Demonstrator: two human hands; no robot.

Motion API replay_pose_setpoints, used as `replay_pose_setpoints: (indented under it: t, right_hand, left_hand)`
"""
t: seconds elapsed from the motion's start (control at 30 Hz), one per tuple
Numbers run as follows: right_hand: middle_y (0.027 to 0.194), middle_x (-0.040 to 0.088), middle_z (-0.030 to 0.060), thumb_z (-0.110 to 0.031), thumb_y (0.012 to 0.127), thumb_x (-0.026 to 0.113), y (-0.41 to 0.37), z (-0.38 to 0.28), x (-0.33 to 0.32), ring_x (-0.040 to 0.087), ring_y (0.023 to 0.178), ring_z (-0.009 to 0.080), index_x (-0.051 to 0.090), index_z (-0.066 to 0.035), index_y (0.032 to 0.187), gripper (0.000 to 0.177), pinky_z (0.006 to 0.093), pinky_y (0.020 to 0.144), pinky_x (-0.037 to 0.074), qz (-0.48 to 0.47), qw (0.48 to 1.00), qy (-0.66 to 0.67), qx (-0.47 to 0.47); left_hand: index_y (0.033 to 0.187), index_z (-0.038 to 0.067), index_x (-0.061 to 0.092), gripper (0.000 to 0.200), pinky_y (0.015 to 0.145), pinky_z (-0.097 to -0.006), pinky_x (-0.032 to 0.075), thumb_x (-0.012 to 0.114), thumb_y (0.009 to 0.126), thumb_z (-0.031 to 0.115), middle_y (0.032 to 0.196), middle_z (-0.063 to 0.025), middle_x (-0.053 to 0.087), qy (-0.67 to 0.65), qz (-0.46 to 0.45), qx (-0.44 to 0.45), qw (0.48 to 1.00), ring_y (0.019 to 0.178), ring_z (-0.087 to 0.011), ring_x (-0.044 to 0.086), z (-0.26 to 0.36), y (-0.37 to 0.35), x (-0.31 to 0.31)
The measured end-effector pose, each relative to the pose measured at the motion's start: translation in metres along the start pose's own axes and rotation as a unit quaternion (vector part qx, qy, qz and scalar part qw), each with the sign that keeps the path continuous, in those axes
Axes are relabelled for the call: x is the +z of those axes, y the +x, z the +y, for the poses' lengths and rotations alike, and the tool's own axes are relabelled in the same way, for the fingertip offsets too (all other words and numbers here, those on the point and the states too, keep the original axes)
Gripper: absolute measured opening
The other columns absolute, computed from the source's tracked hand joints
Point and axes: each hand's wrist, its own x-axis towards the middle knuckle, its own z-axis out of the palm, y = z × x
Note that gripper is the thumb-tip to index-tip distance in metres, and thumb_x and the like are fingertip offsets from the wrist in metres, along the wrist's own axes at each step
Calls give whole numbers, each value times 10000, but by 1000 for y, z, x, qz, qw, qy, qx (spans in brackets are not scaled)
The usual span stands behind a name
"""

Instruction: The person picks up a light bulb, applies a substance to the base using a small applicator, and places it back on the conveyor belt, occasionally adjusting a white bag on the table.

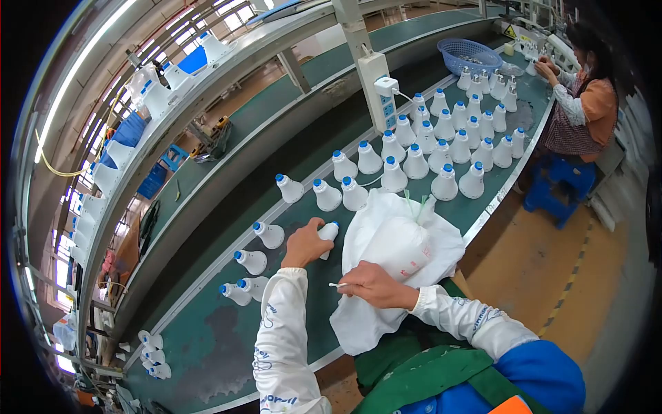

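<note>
My left hand (307, 243) is closed around a white bulb-shaped housing with a blue cap (329, 233), which leans over the green bench. Between the fingers of my right hand (378, 285), a thin white cotton swab (337, 285) pokes out to the left. Under and behind that hand a white plastic bag (396, 241) with red print lies over the bench edge toward my lap. Several similar blue-capped housings (252, 261) stand or tilt left of my left hand. Many more housings (416, 163) stand upright in loose rows beyond the bag.
A co-worker (586, 103) sits at the far right on a blue stool (560, 188). A blue mesh basket (469, 56) stands at the bench's far end. A post with a power strip (378, 90) rises behind the rows. White cup-shaped parts (154, 355) lie at lower left.
</note>
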Motion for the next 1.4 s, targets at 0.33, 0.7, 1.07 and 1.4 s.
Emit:
replay_pose_setpoints:
  t: [0.33,0.7,1.07,1.4]
  right_hand:
    - [727,627,26,-220,892,586,-2,4,14,518,644,232,647,-97,883,138,335,675,376,88,994,-65,-4]
    - [608,568,60,-192,842,651,0,-5,23,491,544,256,625,-74,762,145,358,586,361,94,984,-151,-26]
    - [550,529,67,-197,849,628,6,-6,27,503,516,273,527,-81,674,232,374,574,349,106,984,-142,-33]
    - [554,530,41,-152,830,645,8,-4,26,468,499,234,614,-86,726,127,344,567,331,87,986,-134,-39]
  left_hand:
    - [1263,-4,452,582,940,-324,445,694,734,-29,1148,-79,561,-618,147,41,772,1059,-182,564,-26,-107,79]
    - [1043,16,590,416,809,-309,474,722,649,6,983,-104,607,-381,294,97,871,905,-237,606,-20,-111,90]
    - [1036,15,594,413,788,-314,482,728,646,15,985,-112,614,-351,311,103,877,892,-250,611,-15,-114,85]
    - [1025,22,605,419,777,-319,484,738,627,18,966,-110,619,-343,328,106,874,876,-257,612,-13,-113,84]
